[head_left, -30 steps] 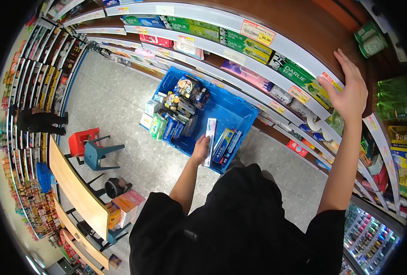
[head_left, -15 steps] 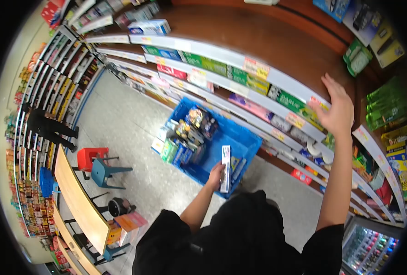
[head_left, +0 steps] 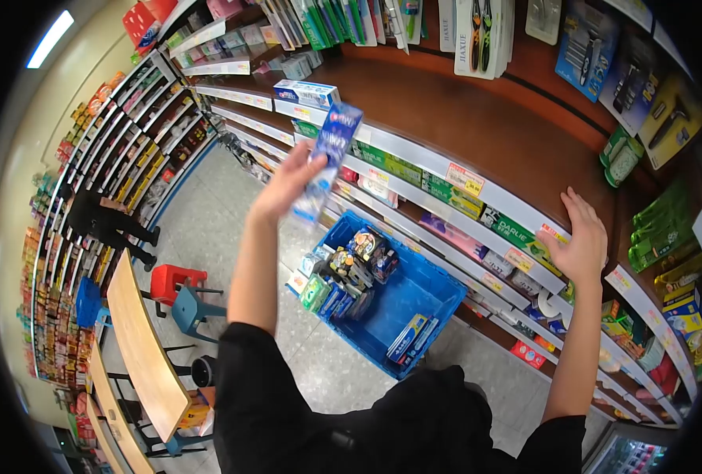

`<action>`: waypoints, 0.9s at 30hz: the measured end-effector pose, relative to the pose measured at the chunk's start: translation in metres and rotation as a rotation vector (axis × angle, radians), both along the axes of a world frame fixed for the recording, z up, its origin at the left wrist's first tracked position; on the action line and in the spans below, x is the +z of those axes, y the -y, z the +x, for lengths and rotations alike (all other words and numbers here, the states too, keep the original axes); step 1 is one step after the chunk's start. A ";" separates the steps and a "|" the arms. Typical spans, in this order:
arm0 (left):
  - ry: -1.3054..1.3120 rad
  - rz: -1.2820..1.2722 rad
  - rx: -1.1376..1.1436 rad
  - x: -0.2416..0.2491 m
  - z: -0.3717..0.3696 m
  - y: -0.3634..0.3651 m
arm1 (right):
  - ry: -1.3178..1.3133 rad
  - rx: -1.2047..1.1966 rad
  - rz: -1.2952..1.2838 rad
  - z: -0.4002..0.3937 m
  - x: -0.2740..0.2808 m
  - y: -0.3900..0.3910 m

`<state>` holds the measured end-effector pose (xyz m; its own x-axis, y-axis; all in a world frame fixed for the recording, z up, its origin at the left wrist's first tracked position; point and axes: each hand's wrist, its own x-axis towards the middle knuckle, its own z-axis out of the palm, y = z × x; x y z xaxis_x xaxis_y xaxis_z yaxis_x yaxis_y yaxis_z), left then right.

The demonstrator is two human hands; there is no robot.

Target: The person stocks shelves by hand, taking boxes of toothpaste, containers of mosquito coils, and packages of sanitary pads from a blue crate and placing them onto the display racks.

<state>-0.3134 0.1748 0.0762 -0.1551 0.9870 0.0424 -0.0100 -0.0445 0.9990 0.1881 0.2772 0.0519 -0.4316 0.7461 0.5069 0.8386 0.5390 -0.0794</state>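
Note:
My left hand (head_left: pixel 287 183) grips a long blue and white toothpaste box (head_left: pixel 329 158), slightly blurred, in front of the shelf edge. A similar blue and white box (head_left: pixel 307 93) lies on the brown top shelf (head_left: pixel 438 103), just beyond it. My right hand (head_left: pixel 580 241) rests with spread fingers at the shelf's front edge, near the price labels, holding nothing. Below on the floor stands a blue crate (head_left: pixel 446 304). Several packs (head_left: pixel 347 272) fill its left side, and a few flat boxes (head_left: pixel 411 340) lie in its near corner.
Green toothpaste boxes (head_left: pixel 517 237) line the shelf beneath. Toothbrush packs (head_left: pixel 481 35) and razor packs (head_left: pixel 584 47) hang behind. To the left are a wooden table (head_left: pixel 141 340), a red stool (head_left: pixel 175 283), a teal stool (head_left: pixel 193 312) and a person in dark clothes (head_left: pixel 102 217) by far shelves.
My left hand has lifted the toothpaste box out of the crate, up and forward to the shelf. My right hand stays at the shelf edge. The view has tilted up.

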 end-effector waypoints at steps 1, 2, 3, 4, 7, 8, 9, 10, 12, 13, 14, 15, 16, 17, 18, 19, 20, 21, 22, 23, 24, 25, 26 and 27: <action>-0.242 0.048 -0.002 0.020 -0.013 -0.014 | -0.003 0.002 0.001 0.000 0.000 0.000; -0.462 0.166 -0.033 0.030 -0.035 -0.034 | -0.003 0.000 0.002 0.000 0.000 0.000; -0.483 0.081 -0.084 0.049 -0.048 -0.044 | -0.003 0.000 -0.002 0.000 0.000 0.000; -0.611 0.058 -0.052 0.063 -0.058 -0.055 | -0.003 -0.002 -0.006 0.000 0.001 0.000; -1.172 0.255 0.066 0.092 -0.068 -0.092 | -0.013 -0.009 -0.020 -0.001 0.003 0.000; -1.357 0.290 0.068 0.098 -0.074 -0.104 | -0.014 -0.013 -0.026 -0.001 0.003 -0.001; -1.381 0.259 0.054 0.098 -0.084 -0.120 | -0.014 -0.016 -0.033 -0.001 0.002 -0.002; -1.408 0.244 0.058 0.098 -0.091 -0.132 | -0.012 -0.016 -0.030 -0.001 0.002 -0.002; -1.473 0.230 0.077 0.096 -0.104 -0.153 | -0.008 -0.017 -0.028 -0.001 0.002 -0.003; -1.510 0.231 0.094 0.095 -0.107 -0.160 | -0.005 -0.019 -0.031 -0.002 0.002 -0.003; -1.546 0.232 0.111 0.093 -0.111 -0.168 | -0.002 -0.020 -0.033 -0.002 0.002 -0.003; -1.569 0.224 0.102 0.090 -0.118 -0.177 | 0.003 -0.022 -0.034 -0.002 0.003 -0.004; -1.592 0.216 0.095 0.089 -0.124 -0.184 | 0.004 -0.023 -0.033 -0.002 0.004 -0.005; -1.616 0.205 0.085 0.086 -0.129 -0.188 | 0.004 -0.023 -0.036 -0.003 0.004 -0.005; -1.622 0.230 0.109 0.082 -0.135 -0.192 | 0.002 -0.023 -0.038 -0.003 0.004 -0.005; -1.645 0.217 0.113 0.080 -0.139 -0.196 | 0.002 -0.027 -0.041 -0.004 0.005 -0.005; -1.669 0.205 0.117 0.077 -0.142 -0.199 | 0.001 -0.032 -0.044 -0.004 0.005 -0.005; -1.693 0.193 0.119 0.075 -0.145 -0.204 | 0.000 -0.037 -0.047 -0.005 0.005 -0.005; -1.702 0.216 0.140 0.074 -0.140 -0.203 | 0.001 -0.042 -0.054 -0.006 0.006 -0.005; -1.715 0.250 0.149 0.075 -0.135 -0.203 | 0.002 -0.047 -0.057 -0.007 0.007 -0.005; -1.728 0.280 0.157 0.075 -0.129 -0.203 | 0.004 -0.051 -0.063 -0.007 0.007 -0.005; -1.740 0.311 0.169 0.075 -0.124 -0.204 | 0.001 -0.049 -0.060 -0.006 0.007 -0.006; -1.734 0.337 0.176 0.071 -0.122 -0.208 | -0.002 -0.045 -0.059 -0.006 0.006 -0.006; -1.729 0.365 0.186 0.067 -0.119 -0.211 | -0.006 -0.040 -0.056 -0.006 0.006 -0.007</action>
<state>-0.4323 0.3861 0.1434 0.2020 0.8675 0.4546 0.9727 -0.1234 -0.1967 0.1816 0.2842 0.0579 -0.3980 0.7899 0.4666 0.8588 0.4997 -0.1133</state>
